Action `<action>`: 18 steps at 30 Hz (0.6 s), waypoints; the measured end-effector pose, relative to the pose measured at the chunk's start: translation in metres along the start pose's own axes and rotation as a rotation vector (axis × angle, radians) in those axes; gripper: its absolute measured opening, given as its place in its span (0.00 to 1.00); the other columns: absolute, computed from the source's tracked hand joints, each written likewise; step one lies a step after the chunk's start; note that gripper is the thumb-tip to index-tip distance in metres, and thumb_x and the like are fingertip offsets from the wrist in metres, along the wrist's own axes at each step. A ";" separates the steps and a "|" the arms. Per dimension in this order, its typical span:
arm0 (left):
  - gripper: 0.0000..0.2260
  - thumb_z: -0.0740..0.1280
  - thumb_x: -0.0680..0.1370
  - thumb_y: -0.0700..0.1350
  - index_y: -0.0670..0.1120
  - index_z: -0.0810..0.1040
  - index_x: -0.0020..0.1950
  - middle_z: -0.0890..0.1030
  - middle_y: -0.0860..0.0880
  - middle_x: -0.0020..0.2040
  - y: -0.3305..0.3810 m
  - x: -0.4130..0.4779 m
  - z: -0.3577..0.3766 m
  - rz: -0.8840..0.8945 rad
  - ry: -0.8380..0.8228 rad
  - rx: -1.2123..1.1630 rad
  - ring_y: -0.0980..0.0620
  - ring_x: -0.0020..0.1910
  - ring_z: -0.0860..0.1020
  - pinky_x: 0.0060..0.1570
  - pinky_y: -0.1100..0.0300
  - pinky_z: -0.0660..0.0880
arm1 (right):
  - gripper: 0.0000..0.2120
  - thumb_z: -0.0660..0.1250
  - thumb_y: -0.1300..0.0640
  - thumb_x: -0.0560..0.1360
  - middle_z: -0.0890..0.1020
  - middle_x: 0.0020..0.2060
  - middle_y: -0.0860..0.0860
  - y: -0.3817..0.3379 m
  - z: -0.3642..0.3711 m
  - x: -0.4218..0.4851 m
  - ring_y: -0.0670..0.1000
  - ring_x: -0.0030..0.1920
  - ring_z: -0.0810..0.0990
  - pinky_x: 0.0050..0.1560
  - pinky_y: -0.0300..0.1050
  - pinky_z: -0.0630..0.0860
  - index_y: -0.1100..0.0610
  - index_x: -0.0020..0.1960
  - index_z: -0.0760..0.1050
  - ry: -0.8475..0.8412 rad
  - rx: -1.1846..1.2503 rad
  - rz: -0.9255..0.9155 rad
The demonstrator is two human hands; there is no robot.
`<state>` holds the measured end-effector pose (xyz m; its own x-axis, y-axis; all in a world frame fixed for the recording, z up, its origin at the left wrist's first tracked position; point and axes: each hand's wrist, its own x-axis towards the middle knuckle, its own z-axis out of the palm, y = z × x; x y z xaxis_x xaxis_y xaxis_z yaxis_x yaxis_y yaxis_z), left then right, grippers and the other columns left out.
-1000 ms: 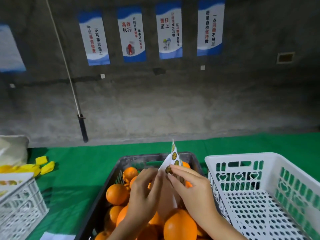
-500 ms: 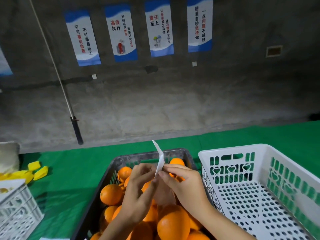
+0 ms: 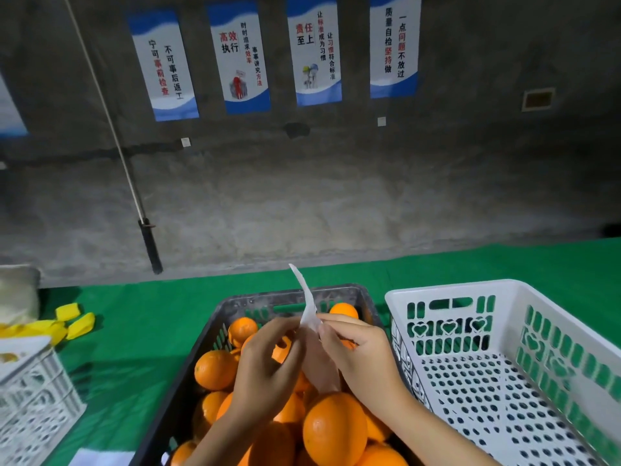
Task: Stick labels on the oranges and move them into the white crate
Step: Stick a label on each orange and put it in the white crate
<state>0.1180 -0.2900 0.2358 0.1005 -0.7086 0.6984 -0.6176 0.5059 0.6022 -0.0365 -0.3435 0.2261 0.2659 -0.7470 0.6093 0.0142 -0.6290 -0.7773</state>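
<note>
Status: label peeling in progress; no orange in hand. The white crate (image 3: 453, 286), right of the dark crate (image 3: 268, 297) on the green surface (image 3: 151, 314), shows no fruit in its visible part.

Both hands are raised over the far half of the dark crate. The right hand (image 3: 364, 359) pinches the label strip (image 3: 308, 306) between thumb and forefinger, fingers (image 3: 339, 322) curled. The left hand (image 3: 265, 366) has curled fingers whose tips meet the strip's left edge, apparently picking at a label. The strip stands nearly upright with its plain back towards the camera, so no label face can be confirmed.

The oranges (image 3: 336, 432) lie heaped in the dark crate, directly beneath the hands.

Recommendation: hold the strip taut with the right hand and lift one label by its edge only, keeping the adhesive off the fingertips. Then press it flat on the nearest top orange before moving that fruit right into the white crate.
</note>
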 end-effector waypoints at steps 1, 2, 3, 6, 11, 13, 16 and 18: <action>0.09 0.62 0.78 0.54 0.54 0.80 0.51 0.80 0.59 0.45 0.001 0.000 0.000 -0.014 0.020 -0.019 0.54 0.45 0.78 0.36 0.60 0.77 | 0.09 0.67 0.59 0.81 0.86 0.54 0.45 -0.001 0.000 0.000 0.44 0.59 0.82 0.58 0.42 0.79 0.57 0.57 0.85 -0.005 0.005 0.006; 0.09 0.62 0.78 0.54 0.55 0.80 0.51 0.81 0.59 0.45 0.001 0.000 0.001 -0.025 0.039 -0.039 0.54 0.44 0.79 0.36 0.60 0.77 | 0.08 0.67 0.59 0.80 0.86 0.50 0.46 -0.001 0.000 0.001 0.45 0.55 0.83 0.55 0.43 0.80 0.57 0.54 0.86 0.002 0.018 0.024; 0.08 0.62 0.78 0.54 0.55 0.80 0.51 0.81 0.58 0.45 0.001 0.000 0.001 -0.038 0.056 -0.061 0.54 0.44 0.79 0.36 0.61 0.77 | 0.07 0.68 0.61 0.79 0.86 0.46 0.47 -0.001 0.000 0.001 0.46 0.51 0.84 0.51 0.44 0.80 0.57 0.51 0.86 0.022 0.041 0.050; 0.08 0.65 0.79 0.53 0.54 0.81 0.53 0.83 0.57 0.46 -0.001 0.003 0.000 -0.087 0.110 -0.123 0.55 0.46 0.81 0.38 0.65 0.77 | 0.07 0.70 0.63 0.77 0.84 0.38 0.56 -0.004 0.000 0.004 0.56 0.43 0.82 0.44 0.48 0.79 0.58 0.43 0.85 0.142 0.096 0.120; 0.07 0.64 0.82 0.42 0.52 0.79 0.50 0.82 0.57 0.46 -0.019 0.011 -0.003 -0.300 0.306 -0.201 0.59 0.48 0.80 0.45 0.63 0.75 | 0.07 0.70 0.66 0.76 0.86 0.43 0.49 -0.013 -0.023 -0.003 0.48 0.44 0.84 0.48 0.41 0.79 0.58 0.48 0.86 0.219 0.010 0.115; 0.05 0.63 0.82 0.43 0.48 0.77 0.50 0.81 0.52 0.46 -0.026 0.014 -0.003 -0.390 0.338 -0.216 0.52 0.48 0.80 0.46 0.52 0.77 | 0.08 0.72 0.67 0.76 0.86 0.44 0.48 -0.017 -0.038 -0.018 0.45 0.45 0.84 0.49 0.40 0.79 0.57 0.49 0.86 0.175 -0.127 -0.003; 0.05 0.62 0.79 0.48 0.49 0.75 0.47 0.80 0.52 0.41 -0.029 0.011 0.002 -0.467 0.363 -0.224 0.50 0.42 0.79 0.42 0.50 0.76 | 0.07 0.73 0.66 0.75 0.86 0.49 0.46 -0.022 -0.056 -0.042 0.43 0.50 0.83 0.50 0.40 0.80 0.58 0.50 0.86 0.043 -0.449 -0.277; 0.07 0.60 0.77 0.50 0.48 0.75 0.46 0.80 0.51 0.37 -0.027 0.010 0.001 -0.488 0.364 -0.181 0.54 0.36 0.77 0.37 0.54 0.75 | 0.05 0.72 0.62 0.75 0.85 0.50 0.48 -0.031 -0.061 -0.054 0.45 0.50 0.84 0.49 0.43 0.81 0.59 0.49 0.86 0.013 -0.612 -0.467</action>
<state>0.1353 -0.3111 0.2265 0.6156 -0.6820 0.3947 -0.2951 0.2649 0.9180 -0.1098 -0.2969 0.2266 0.3517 -0.3750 0.8577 -0.4144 -0.8839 -0.2166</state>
